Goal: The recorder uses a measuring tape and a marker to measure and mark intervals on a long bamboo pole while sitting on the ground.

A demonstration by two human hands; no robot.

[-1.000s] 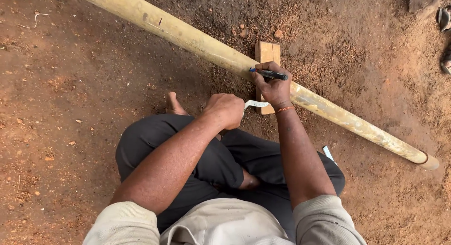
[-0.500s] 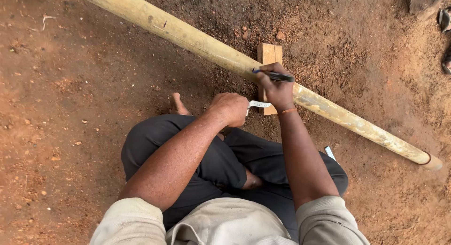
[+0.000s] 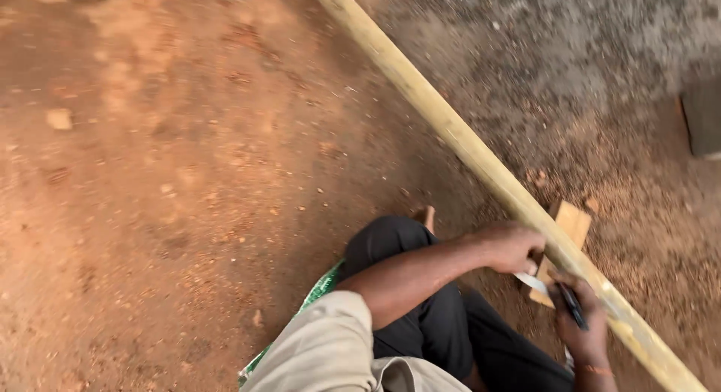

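Fingers of the right hand (image 3: 582, 324) curl around a black pen (image 3: 572, 306), tip against the long pale pole (image 3: 451, 133). Left hand (image 3: 514, 248) fingers pinch a white strip (image 3: 532, 282) beside the pole. The pole lies slantwise on red dirt (image 3: 188, 174), resting over a small wood block (image 3: 572, 225).

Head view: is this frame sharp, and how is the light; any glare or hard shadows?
Head view: soft with motion blur, most in the ground at the left and the far end of the pole; the left hand and the right hand with its black pen are blurred but readable. Light is even and diffuse, without glare or hard shadows; the wooden block is well lit.
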